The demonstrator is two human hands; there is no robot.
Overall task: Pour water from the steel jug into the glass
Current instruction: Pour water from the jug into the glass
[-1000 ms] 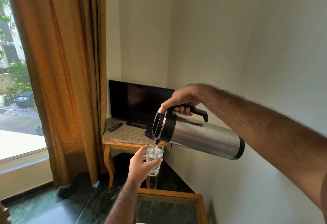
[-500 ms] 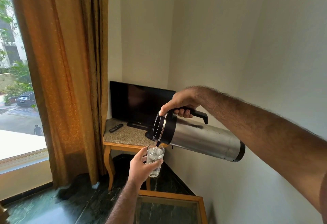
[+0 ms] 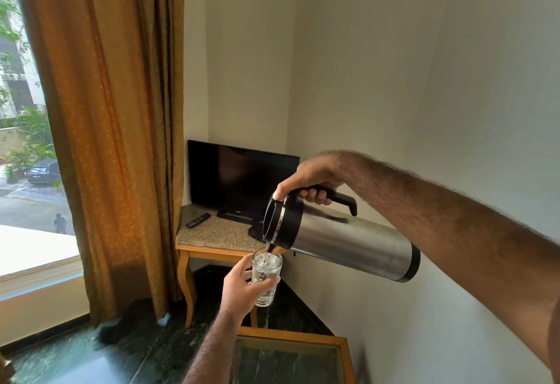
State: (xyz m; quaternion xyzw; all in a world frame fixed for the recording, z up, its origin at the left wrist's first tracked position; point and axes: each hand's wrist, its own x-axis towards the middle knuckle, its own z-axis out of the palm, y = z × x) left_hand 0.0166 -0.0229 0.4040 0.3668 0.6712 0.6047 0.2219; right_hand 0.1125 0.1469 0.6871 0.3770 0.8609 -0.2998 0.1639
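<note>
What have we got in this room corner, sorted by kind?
Hands: 2, left hand, right hand
Drinkware: 2, steel jug, glass
Electronics: 2, TV, remote
Tables: 2, stone-topped table, glass-topped table
Curtains: 1, curtain
Total: 9

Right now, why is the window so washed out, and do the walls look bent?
Head view: daylight overexposes the window, leaving the ledge outside pure white; the wide lens bows the curtain and wall lines; the steel jug shows soft glare along its top; the glass and both hands stay sharp.
</note>
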